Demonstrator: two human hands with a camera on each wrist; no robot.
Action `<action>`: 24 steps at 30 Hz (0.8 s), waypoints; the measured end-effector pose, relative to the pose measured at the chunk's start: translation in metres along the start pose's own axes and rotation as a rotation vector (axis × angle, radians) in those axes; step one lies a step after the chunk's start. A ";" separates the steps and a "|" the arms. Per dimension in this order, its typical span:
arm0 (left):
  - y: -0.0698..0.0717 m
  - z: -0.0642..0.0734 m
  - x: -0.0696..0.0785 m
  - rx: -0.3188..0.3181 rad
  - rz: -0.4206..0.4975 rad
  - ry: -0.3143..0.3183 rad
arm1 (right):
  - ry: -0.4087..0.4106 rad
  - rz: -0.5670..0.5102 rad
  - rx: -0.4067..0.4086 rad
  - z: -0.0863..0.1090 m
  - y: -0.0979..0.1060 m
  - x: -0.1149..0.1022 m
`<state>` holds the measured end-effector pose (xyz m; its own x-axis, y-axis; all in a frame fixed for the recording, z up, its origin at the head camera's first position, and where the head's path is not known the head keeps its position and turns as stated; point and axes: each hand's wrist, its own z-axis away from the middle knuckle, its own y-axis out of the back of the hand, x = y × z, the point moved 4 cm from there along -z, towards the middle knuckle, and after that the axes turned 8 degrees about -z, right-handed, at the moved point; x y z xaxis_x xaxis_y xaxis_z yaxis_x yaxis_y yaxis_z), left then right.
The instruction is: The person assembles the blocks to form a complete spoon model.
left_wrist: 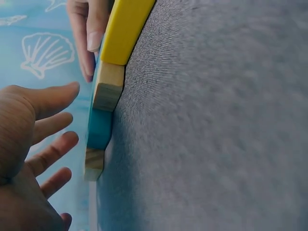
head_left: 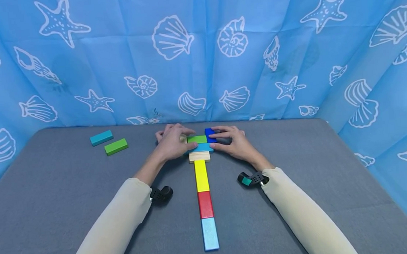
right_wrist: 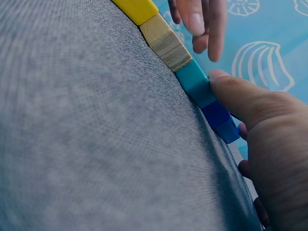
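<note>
In the head view, my left hand (head_left: 173, 142) hovers at the left end of the top rows, fingers spread over a green block (head_left: 197, 139) and part of a natural wooden block. The left wrist view shows its fingers straight, with a gap between them and the blocks. My right hand (head_left: 237, 143) is at the other end. Its thumb touches a light blue block (right_wrist: 195, 85), and its extended fingers rest at a dark blue block (head_left: 209, 135). Below lie a plain wooden block (head_left: 199, 156), a yellow block (head_left: 201, 175), a red block (head_left: 206, 204) and a pale blue block (head_left: 210, 233) in line.
A teal block (head_left: 101, 138) and another green block (head_left: 116, 146) lie apart at the back left of the grey table (head_left: 155, 244). A blue curtain (head_left: 198, 63) with white shells and starfish hangs along the far edge and right side.
</note>
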<state>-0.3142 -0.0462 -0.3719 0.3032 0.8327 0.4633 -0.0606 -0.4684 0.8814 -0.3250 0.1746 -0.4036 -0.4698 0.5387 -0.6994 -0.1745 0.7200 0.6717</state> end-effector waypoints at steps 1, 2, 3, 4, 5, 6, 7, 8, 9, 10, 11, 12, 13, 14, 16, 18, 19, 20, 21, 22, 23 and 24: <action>0.001 0.002 -0.001 0.008 0.008 -0.004 | 0.000 0.001 0.000 0.000 0.000 0.000; 0.002 0.004 -0.003 0.015 0.020 -0.007 | -0.001 0.000 -0.001 0.000 0.000 0.000; 0.004 0.006 -0.004 0.022 0.027 -0.010 | -0.001 0.001 -0.001 0.000 0.000 0.000; 0.005 0.009 -0.006 0.030 0.036 -0.011 | -0.003 0.001 -0.001 0.000 0.000 0.000; 0.007 0.011 -0.008 0.038 0.044 -0.017 | -0.001 0.001 0.001 0.000 0.000 0.001; 0.008 0.014 -0.010 0.046 0.048 -0.019 | -0.003 0.000 0.000 0.000 0.000 0.001; 0.011 0.017 -0.013 0.053 0.052 -0.017 | -0.005 0.001 0.000 0.000 0.000 0.001; 0.013 0.019 -0.016 0.060 0.057 -0.013 | -0.007 0.000 0.000 0.000 0.000 0.001; 0.015 0.022 -0.019 0.067 0.058 -0.008 | -0.007 -0.001 0.001 0.000 0.000 0.001; 0.017 0.024 -0.022 0.075 0.061 -0.003 | -0.008 -0.001 0.001 0.000 0.000 0.001; 0.020 0.027 -0.026 0.082 0.063 0.003 | -0.007 -0.001 0.002 0.000 0.000 0.001; 0.022 0.029 -0.029 0.087 0.064 0.016 | -0.009 -0.001 0.001 0.000 0.000 0.001; 0.024 0.032 -0.033 0.092 0.065 0.026 | -0.010 -0.001 0.001 0.000 0.000 0.001; 0.026 0.034 -0.038 0.097 0.066 0.034 | -0.011 -0.001 0.001 0.000 0.000 0.001; 0.031 0.039 -0.047 0.106 0.066 0.050 | -0.010 -0.002 0.000 0.000 0.000 0.001; 0.035 0.044 -0.056 0.113 0.065 0.064 | -0.013 -0.003 0.001 0.000 0.000 0.001; 0.037 0.046 -0.061 0.115 0.064 0.069 | -0.014 -0.005 0.001 0.000 0.000 0.001; 0.039 0.048 -0.067 0.119 0.064 0.073 | -0.016 -0.006 0.001 0.000 0.000 0.001; 0.041 0.050 -0.071 0.124 0.065 0.076 | -0.016 -0.007 0.001 0.000 0.000 0.001; 0.044 0.053 -0.076 0.128 0.067 0.080 | -0.017 -0.007 0.001 0.000 0.000 0.001; 0.046 0.055 -0.081 0.133 0.068 0.087 | -0.016 -0.008 0.000 0.000 0.000 0.001; 0.049 0.057 -0.086 0.139 0.074 0.094 | -0.014 -0.008 -0.001 0.000 0.000 0.001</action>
<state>-0.2889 -0.1572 -0.3737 0.2123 0.8155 0.5384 0.0547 -0.5600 0.8267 -0.3252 0.1751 -0.4039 -0.4558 0.5393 -0.7081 -0.1791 0.7237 0.6665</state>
